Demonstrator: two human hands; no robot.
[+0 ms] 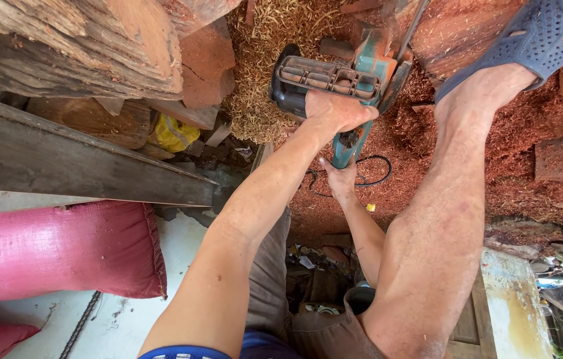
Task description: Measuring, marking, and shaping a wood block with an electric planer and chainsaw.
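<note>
Covering the ground, reddish sawdust [527,166] is seen beneath a teal chainsaw [341,83]. The saw's top handle is wrapped by the left hand [336,110], its rear handle by the right hand [340,178]. A black cord [377,181] lies just beside.

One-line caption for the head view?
Both hands, left hand and right hand, grip a teal chainsaw over reddish sawdust.

Two hands are showing, the left hand [338,110] and the right hand [339,178], both gripping one teal electric chainsaw [334,83]. One blue perforated sandal [527,36] is resting on the sawdust, two pink woven sacks [62,249] are lying below, and one yellow bag [174,133] is sitting among the timber
</note>
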